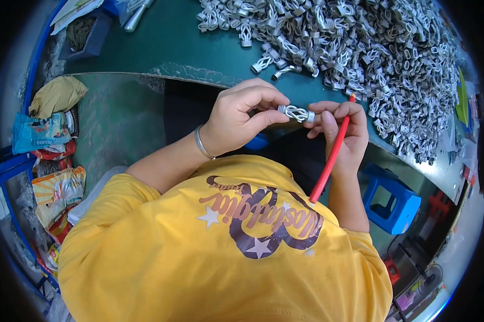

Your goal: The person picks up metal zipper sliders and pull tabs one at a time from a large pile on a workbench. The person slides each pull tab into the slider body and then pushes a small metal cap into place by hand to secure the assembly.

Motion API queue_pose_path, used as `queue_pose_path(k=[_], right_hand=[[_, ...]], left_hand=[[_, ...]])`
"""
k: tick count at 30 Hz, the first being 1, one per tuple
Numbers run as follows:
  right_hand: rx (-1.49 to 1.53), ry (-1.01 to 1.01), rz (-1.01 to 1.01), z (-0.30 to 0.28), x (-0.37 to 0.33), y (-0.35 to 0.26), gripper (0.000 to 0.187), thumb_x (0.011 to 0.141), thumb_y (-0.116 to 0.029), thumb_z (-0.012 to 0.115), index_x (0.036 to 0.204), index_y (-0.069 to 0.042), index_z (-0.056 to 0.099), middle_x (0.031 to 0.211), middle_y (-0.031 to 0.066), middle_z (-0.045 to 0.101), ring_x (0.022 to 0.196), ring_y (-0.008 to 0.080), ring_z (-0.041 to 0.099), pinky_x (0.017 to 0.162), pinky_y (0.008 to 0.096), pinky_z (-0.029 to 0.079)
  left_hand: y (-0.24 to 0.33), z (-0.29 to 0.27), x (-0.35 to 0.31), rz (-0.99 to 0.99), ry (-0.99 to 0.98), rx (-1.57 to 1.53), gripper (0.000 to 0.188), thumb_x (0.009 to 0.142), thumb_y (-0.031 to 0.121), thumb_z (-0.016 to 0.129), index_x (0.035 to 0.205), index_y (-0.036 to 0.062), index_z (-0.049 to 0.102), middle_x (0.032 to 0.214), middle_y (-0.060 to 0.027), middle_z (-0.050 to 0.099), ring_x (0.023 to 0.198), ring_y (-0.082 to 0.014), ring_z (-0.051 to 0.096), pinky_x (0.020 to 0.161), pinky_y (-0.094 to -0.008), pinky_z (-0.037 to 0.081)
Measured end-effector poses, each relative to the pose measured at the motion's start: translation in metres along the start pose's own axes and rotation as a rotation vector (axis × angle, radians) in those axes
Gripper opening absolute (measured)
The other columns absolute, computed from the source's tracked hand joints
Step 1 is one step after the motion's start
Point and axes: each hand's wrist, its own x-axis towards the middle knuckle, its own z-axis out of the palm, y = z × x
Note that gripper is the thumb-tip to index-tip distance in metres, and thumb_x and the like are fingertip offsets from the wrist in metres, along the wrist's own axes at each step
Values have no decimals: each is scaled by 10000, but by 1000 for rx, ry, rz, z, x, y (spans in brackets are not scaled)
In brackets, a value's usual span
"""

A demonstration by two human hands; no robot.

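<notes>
Part [296, 113]: one silver metal piece, a ridged collar at each end and open twisted strands between, held up in front of the table's near edge, lying nearly level between the two hands
Left hand [247, 111]: thumb and forefinger clamped together on the part's left collar, the other fingers curled behind
Right hand [345, 131]: fingertips and thumb closed about the part's right collar, with a stick held in the same hand
Stick [329, 161]: red, straight and slim, slanting across the right hand between thumb and fingers; upper end pale orange and pointing toward the pile, lower end over the shirt, whether touching I cannot tell
Pile [370, 59]: a great many silver pieces of the same kind, heaped over the table's far and right side, a few loose at its left edge
Table [161, 48]: green top, worn along the near edge
Bin [94, 37]: grey, at the table's left end, dark stuff inside, white papers [74, 13] beside it
Wearer: yellow shirt [172, 268] with printed stars, silver bracelet [200, 142] on the left wrist
Left side: blue rack [10, 169], with a brown bag [58, 96] above a blue packet [38, 133]
Right side: blue stool [408, 209] below the table's edge
</notes>
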Motion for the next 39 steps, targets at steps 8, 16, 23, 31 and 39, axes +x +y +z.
queue_pose_path(k=[8, 16, 23, 31, 39], right_hand=[[172, -120, -43, -3, -6, 16, 238, 773, 106, 570, 834, -39, 391, 911, 169, 582, 757, 173, 610, 647, 233, 512], [14, -111, -291, -4, -4, 24, 337, 704, 133, 632, 851, -35, 379, 964, 199, 554, 854, 199, 604, 732, 274, 521], [-59, -62, -449, 1, -4, 22, 413, 666, 106, 691, 860, -53, 364, 938, 196, 567, 775, 163, 597, 675, 249, 510], [-251, -133, -523, 3, -8, 12, 397, 678, 74, 700, 831, -58, 358, 862, 204, 606, 718, 183, 600, 630, 268, 497], [-602, 219, -626, -28, 14, 7, 236, 738, 112, 606, 762, -23, 414, 826, 164, 612, 697, 166, 581, 646, 240, 463]], left_hand=[[11, 6, 1, 28, 14, -30, 228, 672, -27, 710, 879, -21, 615, 823, -88, 596, 692, -109, 583, 601, -197, 470], [7, 2, 1, 70, -32, 3, 232, 668, -26, 714, 878, -25, 617, 821, -90, 606, 652, -99, 568, 545, -191, 437], [-1, 3, -7, -134, -71, -163, 224, 715, -53, 671, 926, -39, 594, 828, -80, 606, 711, -94, 591, 617, -197, 481], [-7, 3, -16, -344, -187, -329, 211, 739, -68, 640, 926, -47, 545, 862, -114, 615, 764, -129, 624, 652, -225, 512], [-58, 0, -37, -851, -166, -268, 307, 798, 48, 618, 1044, -81, 489, 879, -146, 605, 762, -167, 631, 678, -245, 521]])
